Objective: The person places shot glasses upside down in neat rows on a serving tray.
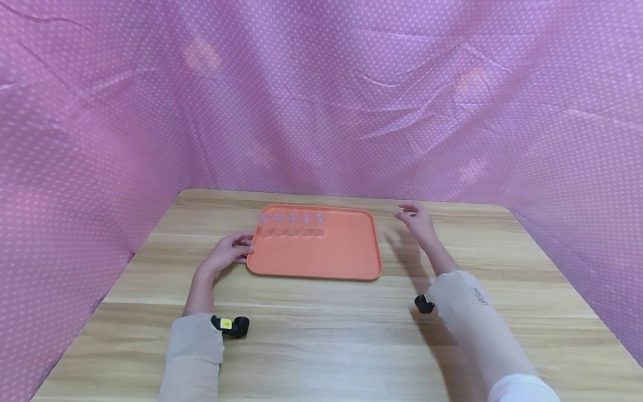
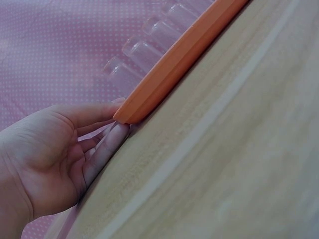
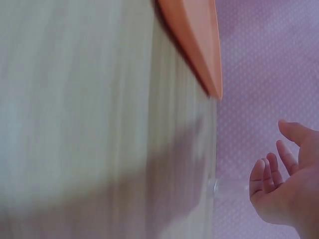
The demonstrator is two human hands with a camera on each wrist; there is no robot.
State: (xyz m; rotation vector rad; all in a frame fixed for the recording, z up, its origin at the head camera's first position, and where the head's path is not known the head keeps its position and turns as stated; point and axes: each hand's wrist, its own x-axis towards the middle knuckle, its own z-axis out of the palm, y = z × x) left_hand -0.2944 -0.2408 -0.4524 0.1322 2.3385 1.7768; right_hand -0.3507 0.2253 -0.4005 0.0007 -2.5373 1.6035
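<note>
An orange tray (image 1: 346, 245) lies on the wooden table. Several clear plastic cups (image 1: 293, 219) stand in a row along its far left part. My left hand (image 1: 230, 252) grips the tray's left edge; in the left wrist view, thumb and fingers pinch the orange rim (image 2: 164, 74) near its corner. My right hand (image 1: 417, 223) is raised off the table to the right of the tray, fingers loosely bent, holding nothing. Beyond that hand (image 3: 289, 184), the right wrist view shows a faint clear object (image 3: 232, 186), perhaps a cup, seemingly on the table.
The light wooden table (image 1: 321, 335) extends around the tray on every side. Pink polka-dot cloth (image 1: 321, 100) hangs behind the table and along both sides.
</note>
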